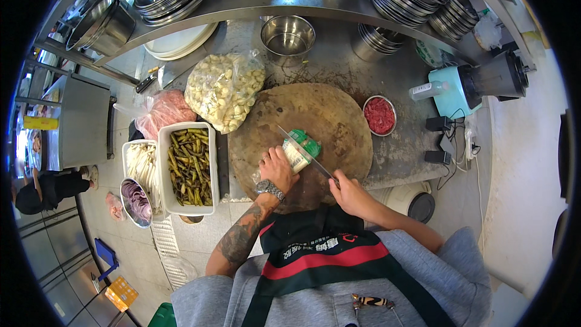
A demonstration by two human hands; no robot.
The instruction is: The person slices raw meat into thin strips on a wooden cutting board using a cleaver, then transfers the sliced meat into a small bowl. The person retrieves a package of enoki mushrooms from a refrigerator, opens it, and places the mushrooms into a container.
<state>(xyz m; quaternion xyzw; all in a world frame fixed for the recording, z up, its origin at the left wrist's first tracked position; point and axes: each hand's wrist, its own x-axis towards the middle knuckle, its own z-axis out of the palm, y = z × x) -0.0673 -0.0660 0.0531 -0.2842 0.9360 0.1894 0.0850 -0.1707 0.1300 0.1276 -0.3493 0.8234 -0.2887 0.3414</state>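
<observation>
My left hand [276,170], with a metal watch at its wrist, presses on a green-and-clear plastic packet [311,145] with pale contents. The packet lies near the middle of a thick round wooden chopping board [336,113]. In my right hand [352,195] is the handle of a kitchen knife [317,165]. Its blade runs slantwise across the packet, edge-on to my view, with the tip pointing away to the upper left. Whether the blade has cut into the plastic I cannot tell. My left fingers rest just left of the blade.
Left of the board are a bag of pale mushrooms [224,86], a bag of pink meat [165,111], a bin of green peppers [190,168], enoki mushrooms [141,160] and sliced red onion [136,202]. Minced meat [379,116] and a blender [472,79] stand right. A steel shelf [254,11] overhangs the back.
</observation>
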